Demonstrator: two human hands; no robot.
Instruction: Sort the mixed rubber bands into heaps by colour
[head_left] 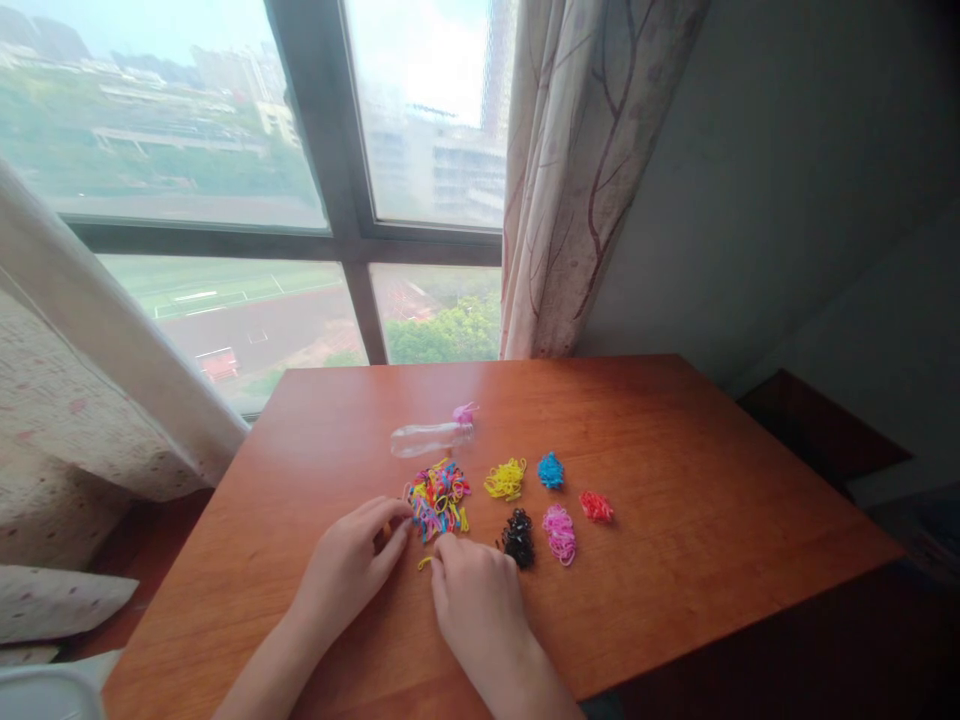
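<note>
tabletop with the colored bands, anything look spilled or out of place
Mildly: the clear bottle lies on its side rather than upright, beyond the mixed pile, and one yellow band shows by the right hand, apart from the yellow pile. No damage shows.

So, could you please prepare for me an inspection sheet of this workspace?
Surface: brown table, reflecting light near the window.
Job's things: mixed pile of bands; yellow pile, blue pile, black pile, pink pile, red pile.
Clutter: clear bottle on its side, pink piece at its neck.
Left hand: fingertips at the mixed pile's edge; grip unclear.
Right hand: beside a yellow band; grip unclear.
Cables: nothing seen.
Surroundings: window beyond the table, patterned curtains, dim wall.
</note>
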